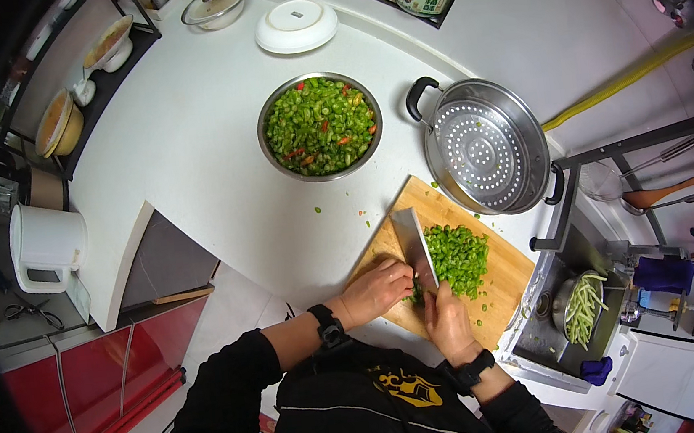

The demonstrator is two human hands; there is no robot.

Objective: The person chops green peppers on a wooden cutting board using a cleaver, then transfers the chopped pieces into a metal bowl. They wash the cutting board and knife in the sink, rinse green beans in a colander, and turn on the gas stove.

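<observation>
A wooden cutting board (pixel 504 263) lies at an angle before me. My right hand (pixel 450 320) grips the handle end of a wide-bladed cleaver (pixel 412 244), its blade on the board. Left of the blade, my left hand (pixel 386 285) rests with curled fingers on some green vegetable, mostly hidden under the fingers. Chopped green pieces (pixel 458 259) are heaped right of the blade. Beyond the board, a steel bowl (pixel 265 152) holds chopped green vegetable (pixel 318 124) with some red bits.
A steel steamer pot (pixel 482 148) touches the board's far right side. An upturned white dish (pixel 295 25) and a lidded glass bowl (pixel 216 5) stand farther back. In the sink (pixel 533 330) at right, a bowl holds long green beans (pixel 583 312). A white pitcher (pixel 48 241) stands left.
</observation>
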